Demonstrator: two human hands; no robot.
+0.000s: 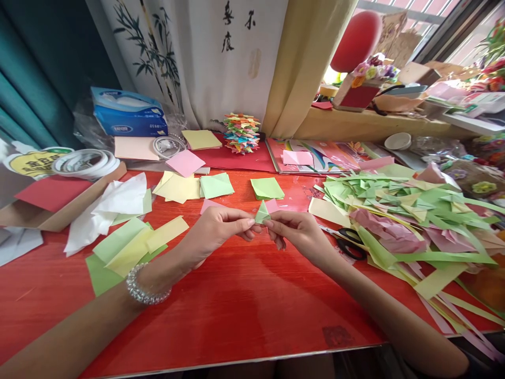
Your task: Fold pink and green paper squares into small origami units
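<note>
A small green folded paper triangle (262, 212) stands point-up between my two hands, above the middle of the red table. My left hand (224, 226), with a clear beaded bracelet (145, 287) on its wrist, pinches the triangle's left corner. On the other side, my right hand (294, 230) grips its right corner between thumb and fingers. Just beyond lies a stack of green paper squares (267, 188), with pink paper (211, 204) partly hidden near my left fingers. Black-handled scissors (351, 243) rest right of my right hand.
Green and pink paper strips and folded pieces (398, 202) are heaped at right. Yellow sheets (179, 188) and loose green sheets (103, 276) lie left. A multicoloured folded-paper stack (241, 133) stands at the back. Far left is a cardboard tray (74, 208); behind it, a blue tissue pack (128, 113).
</note>
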